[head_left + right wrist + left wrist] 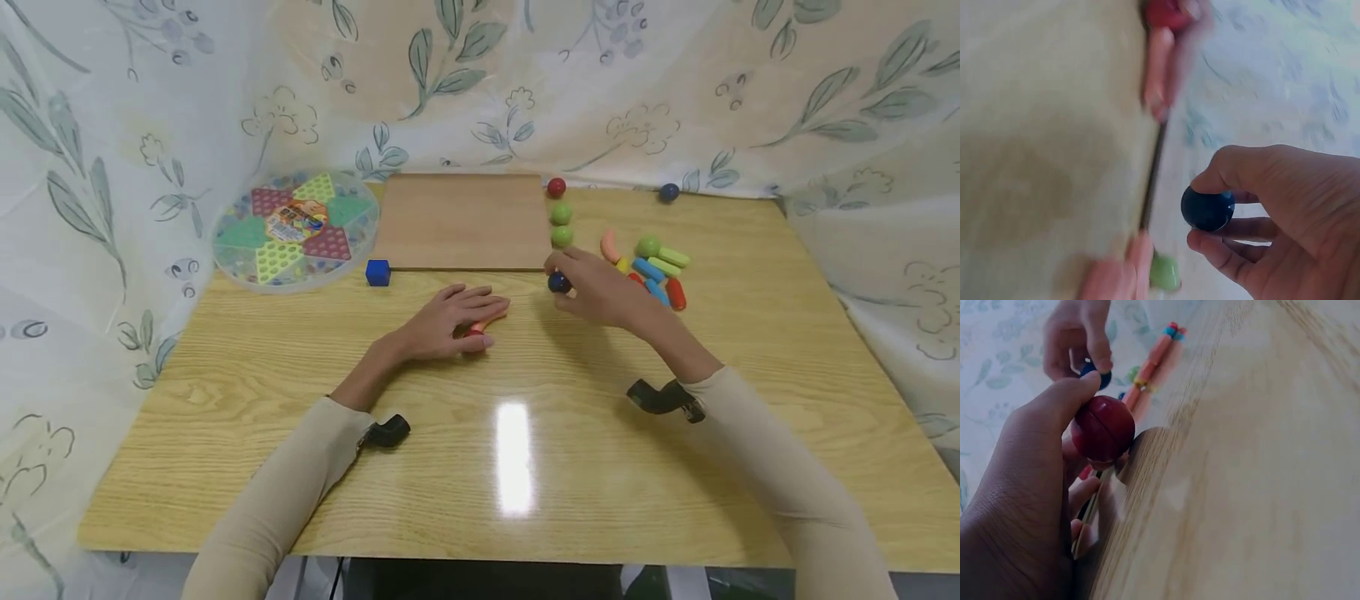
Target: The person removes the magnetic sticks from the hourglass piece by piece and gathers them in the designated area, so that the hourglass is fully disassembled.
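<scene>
My left hand (453, 325) lies low over the middle of the table, its fingers stretched to the right. Between its thumb and fingers it holds a red ball (1104, 428), mostly covered in the head view. A pink curved piece (1159, 65) is just beyond that ball, partly hidden under the fingers. My right hand (603, 287), near the board's front right corner, pinches a dark blue ball (1208, 207) between thumb and fingertips. Two green balls (561, 225) and another red ball (556, 187) line the right edge of the brown board (465, 221).
A blue cube (378, 272) stands by the board's front left corner. To its left is a round clear case (352, 258) with coloured triangles. Several coloured sticks (676, 293) and a green ball (648, 246) lie beyond my right hand. Another dark blue ball (669, 192) sits at the back edge.
</scene>
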### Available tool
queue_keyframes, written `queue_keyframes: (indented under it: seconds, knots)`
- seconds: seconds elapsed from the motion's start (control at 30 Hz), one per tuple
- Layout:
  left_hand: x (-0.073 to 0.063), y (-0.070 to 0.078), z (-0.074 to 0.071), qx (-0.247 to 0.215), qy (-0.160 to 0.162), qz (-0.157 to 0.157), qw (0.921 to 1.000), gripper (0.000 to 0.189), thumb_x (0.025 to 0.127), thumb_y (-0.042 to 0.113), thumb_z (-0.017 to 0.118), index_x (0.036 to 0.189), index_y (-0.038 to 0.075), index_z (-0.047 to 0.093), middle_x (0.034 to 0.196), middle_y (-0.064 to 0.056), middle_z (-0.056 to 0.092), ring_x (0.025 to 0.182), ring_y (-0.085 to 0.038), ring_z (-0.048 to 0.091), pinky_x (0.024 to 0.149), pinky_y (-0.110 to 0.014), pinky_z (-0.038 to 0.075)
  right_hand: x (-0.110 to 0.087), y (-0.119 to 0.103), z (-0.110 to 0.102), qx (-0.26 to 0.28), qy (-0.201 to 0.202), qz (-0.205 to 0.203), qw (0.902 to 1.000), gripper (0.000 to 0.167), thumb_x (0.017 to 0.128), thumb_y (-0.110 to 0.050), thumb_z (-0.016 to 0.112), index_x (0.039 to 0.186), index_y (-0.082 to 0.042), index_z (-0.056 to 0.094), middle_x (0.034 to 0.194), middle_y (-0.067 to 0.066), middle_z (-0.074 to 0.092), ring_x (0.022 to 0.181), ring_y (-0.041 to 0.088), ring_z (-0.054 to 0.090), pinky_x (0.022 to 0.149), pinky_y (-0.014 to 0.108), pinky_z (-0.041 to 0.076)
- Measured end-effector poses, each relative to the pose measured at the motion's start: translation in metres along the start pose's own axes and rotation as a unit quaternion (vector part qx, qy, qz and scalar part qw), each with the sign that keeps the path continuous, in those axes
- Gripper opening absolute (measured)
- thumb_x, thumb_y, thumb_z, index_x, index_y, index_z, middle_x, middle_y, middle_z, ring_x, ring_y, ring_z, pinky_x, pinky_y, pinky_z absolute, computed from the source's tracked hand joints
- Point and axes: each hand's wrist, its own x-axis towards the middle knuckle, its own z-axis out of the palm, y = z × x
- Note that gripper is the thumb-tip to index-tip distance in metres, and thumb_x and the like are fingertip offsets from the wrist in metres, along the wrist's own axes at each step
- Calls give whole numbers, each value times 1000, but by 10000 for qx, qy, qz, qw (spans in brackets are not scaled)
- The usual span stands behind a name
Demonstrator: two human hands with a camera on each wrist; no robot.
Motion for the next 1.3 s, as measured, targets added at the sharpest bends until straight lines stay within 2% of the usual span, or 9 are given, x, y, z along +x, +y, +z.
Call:
queue_keyframes:
  seconds: [0.17,0.43,0.57,0.67,0.8,0.87,1.03,1.17,1.3]
  knots:
    - [0,2,-3,76,-4,70,9999,69,107,61,36,164,21,33,172,1,34,163,-27,25,132,-58,10,0,39,-16,454,669,494,9955,28,95,-2,70,117,7,56,108,24,64,92,35,62,80,46,52]
    - [-3,1,-1,-241,97,12,9997,83,104,71,34,166,17,29,172,-5,33,162,-27,27,132,-57,11,18,76,-8,564,448,1083,9915,40,98,-8,68,129,11,53,127,34,62,115,50,60,98,59,50]
    - [-3,-1,0,-773,215,-205,9966,85,101,65,51,166,16,27,171,-4,34,161,-26,28,132,-56,14,21,59,1,137,431,830,9955,41,99,-10,67,133,10,54,128,32,60,119,50,56,104,61,45]
    - [-4,-1,0,-1247,355,-481,9904,83,97,53,66,163,16,33,165,-4,43,157,-26,35,130,-54,23,19,32,8,119,328,70,9994,31,99,-8,68,125,8,59,122,28,63,115,45,59,102,57,48]
    - [-4,-1,-2,-1568,579,-559,9844,68,94,49,73,148,14,49,151,-6,54,147,-26,45,126,-52,32,18,-10,22,342,-348,-975,9940,23,98,-8,72,118,3,65,117,18,67,108,34,66,95,47,57]
    - [-3,-2,-2,-1544,622,-474,9849,66,94,55,72,142,14,54,146,-6,58,144,-26,48,125,-51,33,16,-27,31,291,-638,-1209,9902,30,98,-12,74,123,0,65,118,14,65,107,29,65,93,43,57]
    - [0,-6,0,-1407,704,-269,9872,90,84,83,60,140,13,57,145,-9,60,144,-28,50,125,-51,34,14,-49,47,320,-669,-1185,9902,60,94,-23,81,144,-6,53,120,9,63,105,23,66,89,39,58]
    - [2,-7,0,-1094,731,116,9912,110,71,93,52,143,9,59,146,-13,60,143,-33,51,123,-54,37,13,-58,55,456,-498,-1202,9904,54,91,-34,82,132,-11,55,116,5,69,100,20,70,85,38,60]
    - [2,-9,-1,-899,588,343,9936,118,65,91,56,147,7,58,146,-16,58,142,-36,50,121,-58,37,10,-62,60,360,-302,-1366,9895,41,94,-29,79,123,-7,62,107,7,71,91,20,67,80,36,57]
